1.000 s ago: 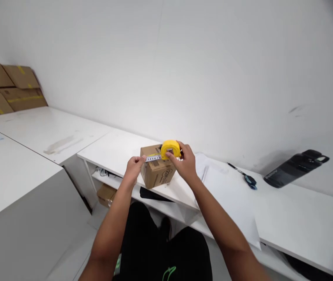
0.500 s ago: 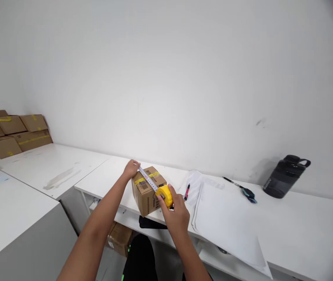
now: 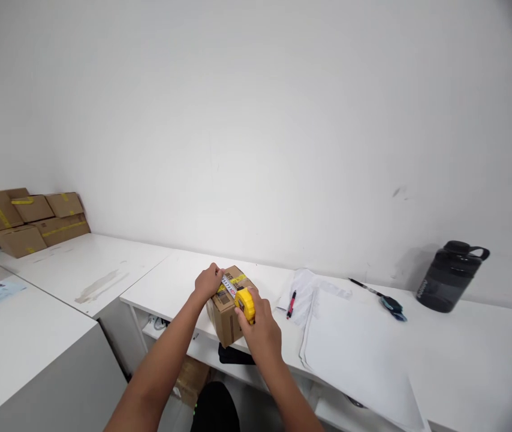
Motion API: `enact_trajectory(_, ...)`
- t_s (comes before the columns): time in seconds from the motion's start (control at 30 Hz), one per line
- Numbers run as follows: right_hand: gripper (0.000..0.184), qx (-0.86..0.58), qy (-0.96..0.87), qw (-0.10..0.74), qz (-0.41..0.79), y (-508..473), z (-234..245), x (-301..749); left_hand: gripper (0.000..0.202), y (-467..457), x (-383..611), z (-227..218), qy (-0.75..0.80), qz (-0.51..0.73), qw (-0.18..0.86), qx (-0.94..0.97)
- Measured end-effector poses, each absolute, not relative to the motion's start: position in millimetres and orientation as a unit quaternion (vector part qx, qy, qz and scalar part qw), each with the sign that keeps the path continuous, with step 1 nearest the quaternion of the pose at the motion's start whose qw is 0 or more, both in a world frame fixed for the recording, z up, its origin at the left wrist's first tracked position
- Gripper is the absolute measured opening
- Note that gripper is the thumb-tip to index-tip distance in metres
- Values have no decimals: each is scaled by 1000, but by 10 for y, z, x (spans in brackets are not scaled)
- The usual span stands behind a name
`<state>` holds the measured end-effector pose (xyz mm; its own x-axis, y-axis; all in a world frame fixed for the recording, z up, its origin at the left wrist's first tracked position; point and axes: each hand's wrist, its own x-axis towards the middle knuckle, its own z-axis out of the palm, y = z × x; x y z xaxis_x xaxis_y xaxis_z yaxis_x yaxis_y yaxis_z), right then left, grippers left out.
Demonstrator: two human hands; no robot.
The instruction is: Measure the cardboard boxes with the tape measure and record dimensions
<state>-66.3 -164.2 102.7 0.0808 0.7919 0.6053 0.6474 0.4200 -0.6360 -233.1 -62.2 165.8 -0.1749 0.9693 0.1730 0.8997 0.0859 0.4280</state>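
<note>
A small brown cardboard box [image 3: 227,327] with yellow tape rests near the front edge of the white desk. Over its top runs the short white blade of a yellow tape measure [image 3: 246,302]. My right hand [image 3: 262,330] is wrapped around the case of the tape measure, above the box's right side. At the box's far left edge my left hand [image 3: 207,283] is closed, its fingertips pinching the blade. The very end of the blade is hidden by those fingers.
White paper sheets [image 3: 355,354] lie right of the box, with a red-and-black pen [image 3: 291,305] beside them. Farther right are a dark brush-like item [image 3: 391,307] and a black bottle [image 3: 451,277]. Cardboard boxes [image 3: 22,241] are stacked far left. Another box [image 3: 192,378] sits below the desk.
The yellow case and my left hand have come closer together, so less blade shows between them. My left hand now sits lower over the box's far left edge. The view has shifted slightly.
</note>
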Motion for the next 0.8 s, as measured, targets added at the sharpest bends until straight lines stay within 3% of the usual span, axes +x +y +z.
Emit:
enact_trajectory(0.5, 54, -501, -646, 545, 186, -1579, 1159, -620, 59, -641, -2350, 1653, 712, 228, 83, 659)
enact_trajectory(0.8, 55, -491, -696, 482, 207, -1206, 1495, -517, 57, -613, -2375, 1621, 713, 236, 94, 654)
